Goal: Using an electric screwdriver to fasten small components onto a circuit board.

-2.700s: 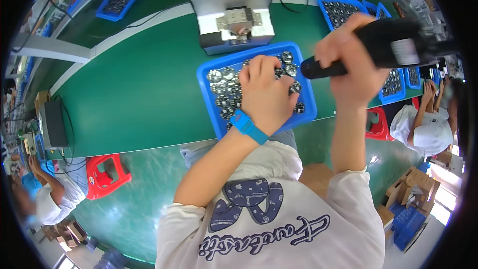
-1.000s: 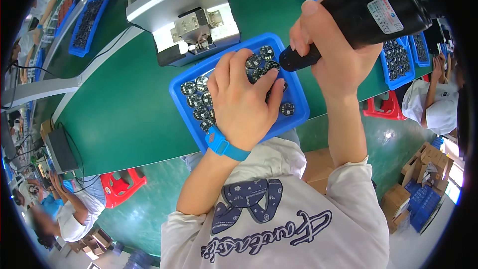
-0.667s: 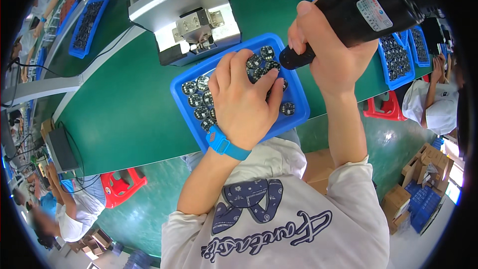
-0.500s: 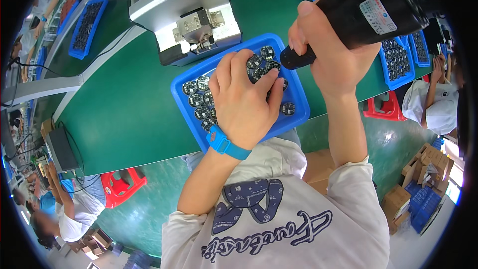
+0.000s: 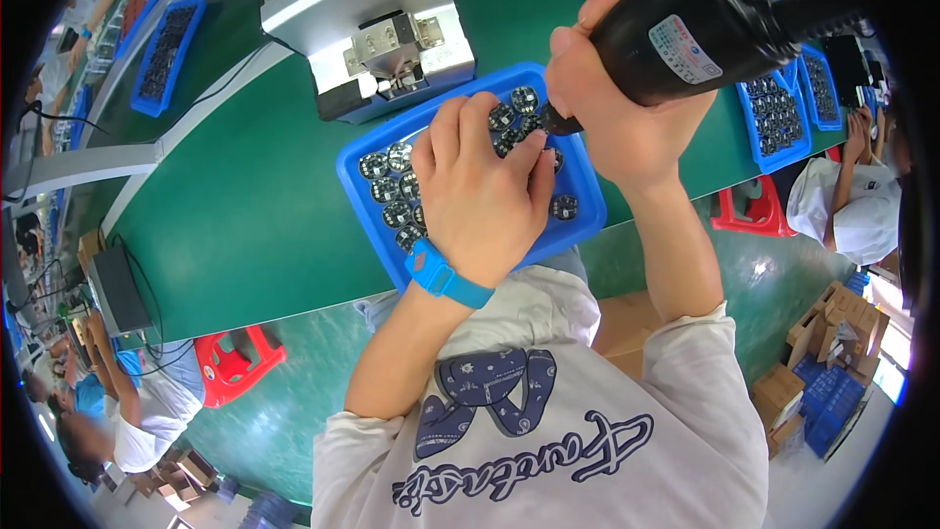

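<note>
A blue tray [image 5: 367, 225] lies before me, filled with several small round black parts with silvery details [image 5: 374, 166]. Spread over its middle, my left hand [image 5: 480, 176] rests on these parts; its digits are apart, though what lies beneath the palm is hidden. My right hand [image 5: 627, 118] is wrapped around a black electric screwdriver [image 5: 636, 54] with a thick cable. This tool is tilted, and its narrow end points down-left at the parts beside my left fingertips. Whether its tip touches a part cannot be made out.
A metal bench machine [image 5: 401, 34] stands just beyond the tray on the green table [image 5: 235, 186]. More filled blue trays [image 5: 778, 122] lie at the right, another [image 5: 168, 54] at the far left. People sit on either side near red stools [image 5: 235, 364]. Cardboard boxes [image 5: 778, 397] are at lower right.
My right hand has brought the electric screwdriver left and slightly down, its narrow end now closer to my left fingertips. My left hand stays nearly in place on the parts.
</note>
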A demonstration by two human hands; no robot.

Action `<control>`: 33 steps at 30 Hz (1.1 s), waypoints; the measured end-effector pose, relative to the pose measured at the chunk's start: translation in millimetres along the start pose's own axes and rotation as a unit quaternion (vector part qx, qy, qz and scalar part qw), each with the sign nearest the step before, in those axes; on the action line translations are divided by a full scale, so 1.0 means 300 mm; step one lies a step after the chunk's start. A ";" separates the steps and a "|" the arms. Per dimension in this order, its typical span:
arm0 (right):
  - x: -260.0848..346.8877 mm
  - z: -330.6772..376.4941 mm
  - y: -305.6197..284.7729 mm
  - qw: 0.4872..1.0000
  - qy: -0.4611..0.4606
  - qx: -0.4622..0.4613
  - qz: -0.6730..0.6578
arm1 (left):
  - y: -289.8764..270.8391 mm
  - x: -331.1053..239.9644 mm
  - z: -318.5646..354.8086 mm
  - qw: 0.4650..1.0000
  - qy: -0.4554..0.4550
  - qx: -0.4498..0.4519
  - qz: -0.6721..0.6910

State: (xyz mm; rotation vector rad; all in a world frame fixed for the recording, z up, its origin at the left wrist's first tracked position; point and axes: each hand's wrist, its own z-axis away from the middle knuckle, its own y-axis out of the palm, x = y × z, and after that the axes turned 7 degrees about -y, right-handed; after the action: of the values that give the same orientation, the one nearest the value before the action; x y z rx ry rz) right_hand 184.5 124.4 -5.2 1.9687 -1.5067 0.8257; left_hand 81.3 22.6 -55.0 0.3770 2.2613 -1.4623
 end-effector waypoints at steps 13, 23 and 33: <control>0.108 -0.134 0.103 0.992 -0.066 0.080 -0.067 | 0.013 0.014 0.016 0.999 -0.003 -0.036 0.034; 0.080 -0.261 0.432 0.984 0.053 0.062 -0.160 | 0.015 0.016 0.020 0.999 0.005 -0.033 0.041; 0.172 -0.184 0.252 0.985 0.107 -0.056 -0.125 | -0.018 0.019 0.035 0.999 0.002 0.000 0.035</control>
State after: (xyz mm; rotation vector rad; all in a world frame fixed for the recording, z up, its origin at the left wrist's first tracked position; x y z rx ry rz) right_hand 112.8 112.2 73.3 1.8723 -1.1300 0.7972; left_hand 76.1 11.0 -57.3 0.4549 2.2279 -1.4267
